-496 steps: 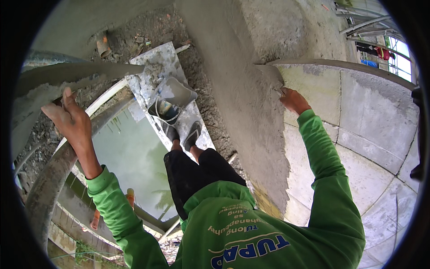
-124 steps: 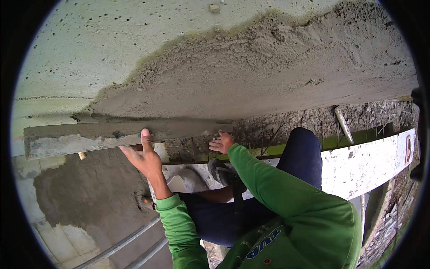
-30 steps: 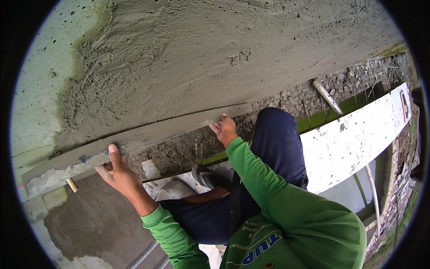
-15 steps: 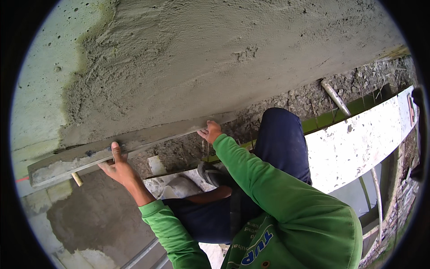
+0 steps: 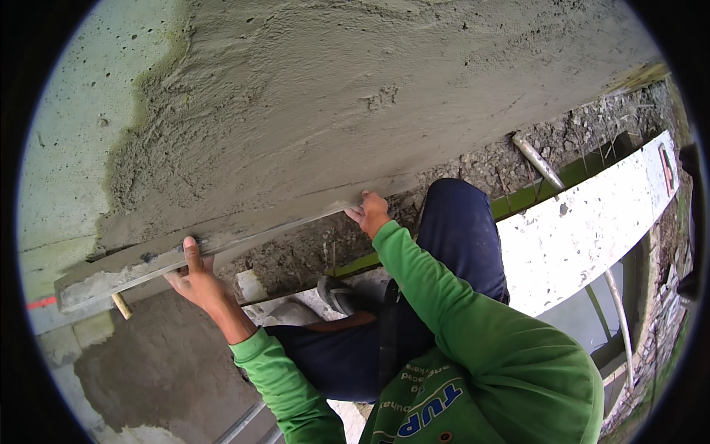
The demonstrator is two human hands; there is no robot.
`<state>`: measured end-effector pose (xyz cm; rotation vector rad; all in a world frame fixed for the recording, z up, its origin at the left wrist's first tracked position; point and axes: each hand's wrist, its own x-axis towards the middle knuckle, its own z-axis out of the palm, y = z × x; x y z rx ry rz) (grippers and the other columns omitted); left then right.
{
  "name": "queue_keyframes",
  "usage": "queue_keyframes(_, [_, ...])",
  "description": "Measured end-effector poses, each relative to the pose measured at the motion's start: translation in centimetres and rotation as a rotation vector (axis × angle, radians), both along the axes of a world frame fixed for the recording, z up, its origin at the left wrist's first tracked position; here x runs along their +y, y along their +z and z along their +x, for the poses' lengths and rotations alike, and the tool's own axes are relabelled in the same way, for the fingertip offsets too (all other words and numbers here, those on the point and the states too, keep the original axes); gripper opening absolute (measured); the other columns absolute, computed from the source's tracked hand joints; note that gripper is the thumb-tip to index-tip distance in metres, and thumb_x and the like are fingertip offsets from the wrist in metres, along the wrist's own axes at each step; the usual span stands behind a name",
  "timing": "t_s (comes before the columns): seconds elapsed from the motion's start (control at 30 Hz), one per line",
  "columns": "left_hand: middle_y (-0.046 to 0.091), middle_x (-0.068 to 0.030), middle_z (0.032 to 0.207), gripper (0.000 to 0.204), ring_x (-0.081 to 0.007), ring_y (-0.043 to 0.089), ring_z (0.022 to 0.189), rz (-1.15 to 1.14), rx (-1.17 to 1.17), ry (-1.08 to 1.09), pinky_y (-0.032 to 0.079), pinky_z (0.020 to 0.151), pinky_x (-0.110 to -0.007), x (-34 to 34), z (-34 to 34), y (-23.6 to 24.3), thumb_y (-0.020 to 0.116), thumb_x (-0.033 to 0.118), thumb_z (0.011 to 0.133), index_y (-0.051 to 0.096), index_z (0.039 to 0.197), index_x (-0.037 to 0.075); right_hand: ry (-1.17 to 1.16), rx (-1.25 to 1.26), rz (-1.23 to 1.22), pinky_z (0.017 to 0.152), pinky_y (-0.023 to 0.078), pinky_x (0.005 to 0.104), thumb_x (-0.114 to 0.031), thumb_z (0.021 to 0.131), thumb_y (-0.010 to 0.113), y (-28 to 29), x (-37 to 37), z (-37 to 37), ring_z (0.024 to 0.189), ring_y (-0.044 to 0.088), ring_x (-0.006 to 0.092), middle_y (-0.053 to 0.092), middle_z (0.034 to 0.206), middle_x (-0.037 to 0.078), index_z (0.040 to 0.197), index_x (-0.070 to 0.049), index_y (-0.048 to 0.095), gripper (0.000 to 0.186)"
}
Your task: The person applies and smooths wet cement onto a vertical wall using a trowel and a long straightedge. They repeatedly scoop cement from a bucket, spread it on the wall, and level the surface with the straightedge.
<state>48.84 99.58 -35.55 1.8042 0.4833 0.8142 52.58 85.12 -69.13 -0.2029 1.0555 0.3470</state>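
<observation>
Below hands (image 5: 201,285), shirt lettering (image 5: 431,409) (seemingly incomplete)

Long bar (image 5: 251,226), right end indistinct against grey plaster (image 5: 333,96), plaster cut off above, green shirt (image 5: 510,355) cut off below

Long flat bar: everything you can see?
The long flat bar is narrow and grey, smeared with mortar-like residue, with a paler patch toward its left end; material unclear. It slants up rightward in view, upper edge along the grey plaster. The left hand grips it nearer its left end, thumb on the face; the right hand holds it nearer its right end.
</observation>
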Motion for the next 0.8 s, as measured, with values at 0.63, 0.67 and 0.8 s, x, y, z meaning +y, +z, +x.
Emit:
queue_keyframes(0.63, [0.055, -0.0120, 0.116, 0.059, -0.0195, 0.058, 0.099, 0.035, -0.081, -0.009, 0.051, 0.071, -0.031, -1.7, -2.1, 1.4, 0.072, 0.013, 0.083, 0.043, 0.133, 0.002, -0.055, -0.029, -0.105, 0.083, 0.055, 0.0456, -0.023, 0.099, 0.046, 4.5, -2.9, -3.3, 0.090, 0.059, 0.0267, 0.053, 0.103, 0.011, 0.115, -0.002, 0.047, 0.026])
queue_keyframes(0.67, [0.055, -0.0118, 0.116, 0.059, -0.0194, 0.058, 0.098, 0.044, -0.098, 0.014, 0.050, 0.070, -0.030, -0.8, -2.0, 1.4, 0.073, 0.012, 0.082, 0.043, 0.133, 0.002, -0.011, 0.006, -0.068, 0.085, 0.054, 0.0464, -0.023, 0.099, 0.046, 4.6, -1.5, -3.5, 0.092, 0.059, 0.0275, 0.054, 0.105, 0.011, 0.115, -0.002, 0.047, 0.026])
queue_keyframes(0.8, [0.054, -0.0123, 0.122, 0.058, -0.0212, 0.056, 0.104, 0.176, 0.012, 0.117, 0.050, 0.074, -0.033, 3.6, -1.4, 0.9, 0.073, 0.013, 0.082, 0.044, 0.132, 0.004, 0.135, 0.040, 0.127, 0.090, 0.053, 0.0468, -0.023, 0.099, 0.047, 1.7, 6.0, -3.7, 0.108, 0.057, 0.0347, 0.051, 0.126, 0.014, 0.123, -0.003, 0.046, 0.031])
